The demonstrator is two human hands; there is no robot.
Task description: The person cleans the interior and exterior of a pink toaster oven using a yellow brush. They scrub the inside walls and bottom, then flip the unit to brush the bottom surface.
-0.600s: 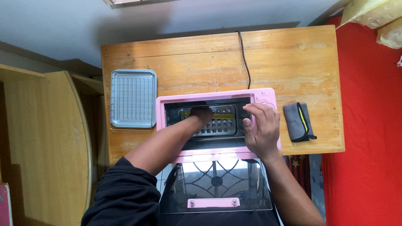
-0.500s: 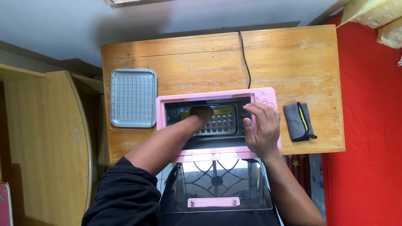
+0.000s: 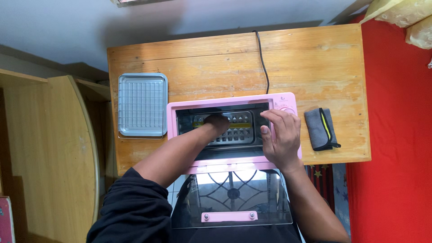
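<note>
A pink toaster oven (image 3: 216, 105) stands on a wooden table (image 3: 315, 67), its glass door (image 3: 231, 195) folded down toward me. My left hand (image 3: 218, 122) reaches inside the oven, closed on a yellow cloth (image 3: 197, 122) that is mostly hidden beneath it. It presses against the perforated metal plate (image 3: 240, 131) at the back. My right hand (image 3: 281, 139) holds the oven's right front frame, with the thumb at the opening's edge and the fingers spread over the control panel.
A grey baking tray with a wire rack (image 3: 142, 105) lies left of the oven. A grey pouch with a yellow stripe (image 3: 320, 129) lies to its right. A black cord (image 3: 262, 58) runs to the table's far edge. Red surface (image 3: 396, 135) lies right, wooden furniture (image 3: 49, 148) left.
The yellow strip seen right of my left hand is no longer showing; only a bit remains at the hand's left. My right hand has stayed in place.
</note>
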